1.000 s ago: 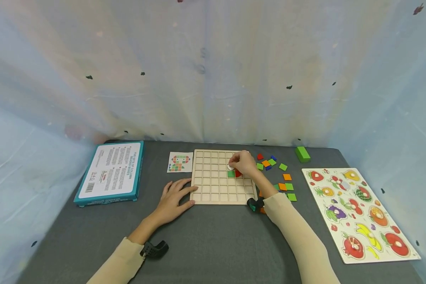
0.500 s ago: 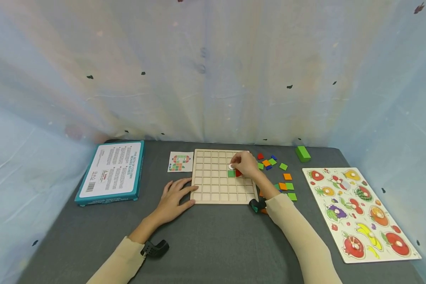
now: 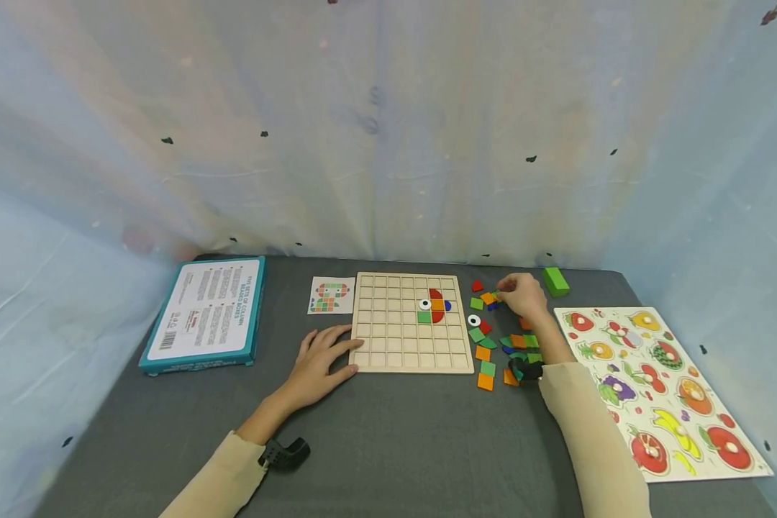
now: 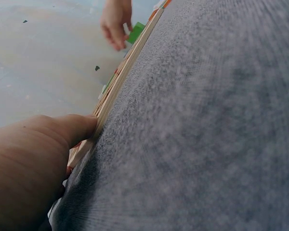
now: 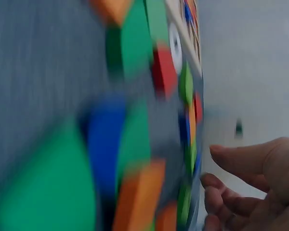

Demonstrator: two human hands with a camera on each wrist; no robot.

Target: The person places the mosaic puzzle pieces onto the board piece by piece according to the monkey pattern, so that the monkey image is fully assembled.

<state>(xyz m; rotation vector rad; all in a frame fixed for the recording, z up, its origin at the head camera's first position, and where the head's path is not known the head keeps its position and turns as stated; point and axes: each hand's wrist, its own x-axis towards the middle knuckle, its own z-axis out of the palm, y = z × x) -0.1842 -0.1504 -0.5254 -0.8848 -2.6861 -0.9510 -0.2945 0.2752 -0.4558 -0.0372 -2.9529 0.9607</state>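
A wooden grid board [image 3: 385, 327] lies on the dark cloth. My left hand [image 3: 320, 361] rests at its lower left edge with fingers spread; in the left wrist view the thumb [image 4: 79, 126] touches the board's side. On the board sit a white eye disc [image 3: 425, 305], a green square [image 3: 424, 316], an orange square [image 3: 437, 305], red rounded pieces [image 3: 436, 293] and a blue rounded piece [image 3: 448, 306]. My right hand [image 3: 524, 295] hovers over loose tiles to the right. In the right wrist view, a gap shows between its thumb [image 5: 241, 158] and fingers, with nothing held.
Several loose tiles, including another eye disc [image 3: 474, 320] and an orange square [image 3: 485, 382], lie right of the board. A pattern card [image 3: 331, 296] lies at its left. Farther out are a teal box [image 3: 203, 313], a green block [image 3: 555, 281] and a fruit puzzle board [image 3: 663, 392].
My right hand has let go of the white eye disc, which now sits on the board, and has moved right over the loose tiles. My left hand stays in place.
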